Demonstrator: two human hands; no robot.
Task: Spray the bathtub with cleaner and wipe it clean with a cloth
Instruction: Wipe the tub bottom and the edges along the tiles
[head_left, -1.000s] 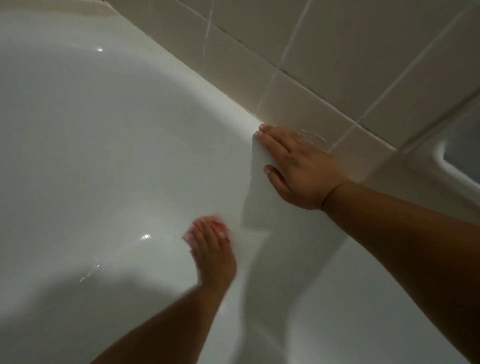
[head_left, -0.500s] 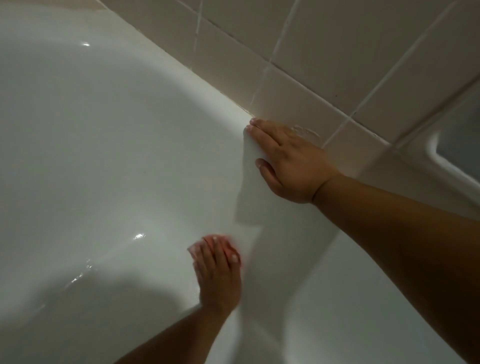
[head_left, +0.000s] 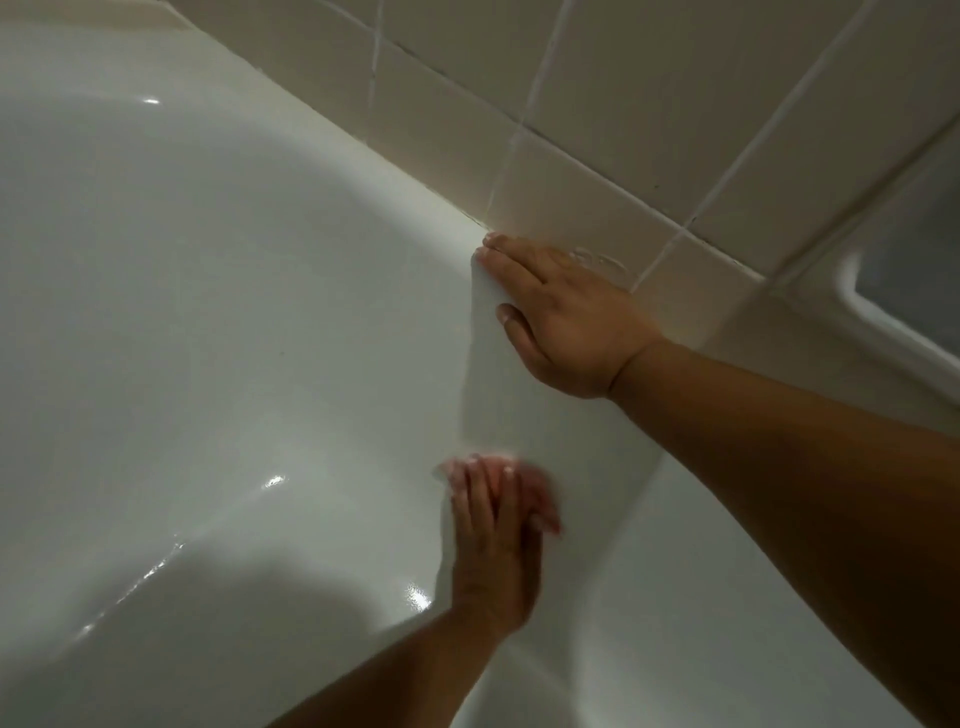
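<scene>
Both hands spread flat: left hand (head_left: 493, 540) presses cloth (head_left: 543, 501) on bathtub (head_left: 208, 312), right hand (head_left: 566, 317) rests on rim (head_left: 332, 135).

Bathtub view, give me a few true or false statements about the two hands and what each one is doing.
1. The right hand lies flat on the bathtub rim, right beside the tiled wall. True.
2. The left hand holds a spray bottle. False: it presses a pink cloth against the tub's inner side; no bottle is in view.
3. Both hands are on the cloth. False: only the left hand touches it; the right hand is up on the rim.
4. Bright highlights show on the tub's surface to the left of the left hand. True.
</scene>
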